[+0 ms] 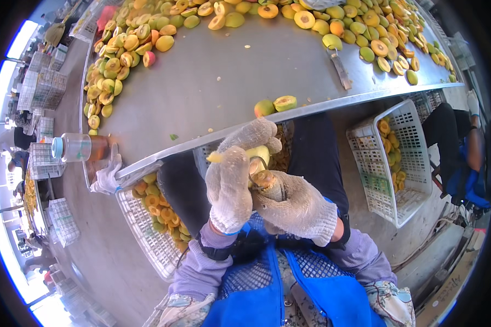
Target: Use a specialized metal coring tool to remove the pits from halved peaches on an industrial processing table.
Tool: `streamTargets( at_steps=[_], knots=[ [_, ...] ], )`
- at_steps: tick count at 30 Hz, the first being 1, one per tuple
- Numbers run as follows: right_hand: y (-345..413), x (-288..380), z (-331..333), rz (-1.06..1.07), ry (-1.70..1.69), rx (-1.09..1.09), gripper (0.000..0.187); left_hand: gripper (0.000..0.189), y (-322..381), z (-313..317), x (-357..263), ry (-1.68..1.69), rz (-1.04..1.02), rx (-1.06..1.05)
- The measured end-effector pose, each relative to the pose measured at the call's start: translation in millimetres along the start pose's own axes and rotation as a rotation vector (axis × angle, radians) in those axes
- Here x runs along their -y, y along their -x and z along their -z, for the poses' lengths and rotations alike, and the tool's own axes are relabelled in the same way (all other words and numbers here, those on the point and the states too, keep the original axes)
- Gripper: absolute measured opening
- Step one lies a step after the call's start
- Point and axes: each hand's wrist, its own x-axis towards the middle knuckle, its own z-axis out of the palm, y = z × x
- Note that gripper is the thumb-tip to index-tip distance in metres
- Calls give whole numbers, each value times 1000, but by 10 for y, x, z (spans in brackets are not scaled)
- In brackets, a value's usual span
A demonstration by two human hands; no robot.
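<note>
My left hand (231,180), in a knitted work glove, grips a pale yellow-green halved stone fruit (260,153) just past the table's near edge. In my right hand (298,204), gloved the same way, is a small tool with a thin curved metal loop (251,175), its end against the fruit. A brownish rounded piece (264,179), perhaps the stone, shows by the right thumb; the tool's handle is hidden in the glove. A small yellow scrap (215,157) clings to the left glove. Two fruit halves (285,103) lie on the metal table (212,81) ahead of my hands.
Heaped fruit halves (118,61) line the table's left and far sides. A flat tool (340,70) lies at right. A bottle (82,147) stands at the left corner beside an empty-looking glove (107,173). White crates (147,229) (413,163) flank my legs. Another person (454,151) sits at right.
</note>
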Motion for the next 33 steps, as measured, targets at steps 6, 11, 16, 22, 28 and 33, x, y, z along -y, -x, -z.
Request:
streamTargets(
  at_steps=[6, 11, 16, 22, 28, 33],
  knots=[
    [29, -49, 24, -148, -238, 189, 27, 63, -103, 30, -172, -202, 34, 114],
    [70, 44, 170, -255, -312, 375, 28, 59, -99, 86, -246, -201, -1, 203],
    [51, -331, 139, -118, -617, 550, 26, 32, -138, 126, -339, -153, -5, 458],
    [104, -256, 28, -195, -971, 592, 30, 34, -24, 256, -60, -195, -295, 333],
    [-2, -355, 90, -95, -925, 866, 25, 44, -113, 157, -54, 316, 53, 422],
    [-71, -187, 35, -222, -632, 941, 24, 54, -175, 102, -209, 415, 399, 161]
  ],
)
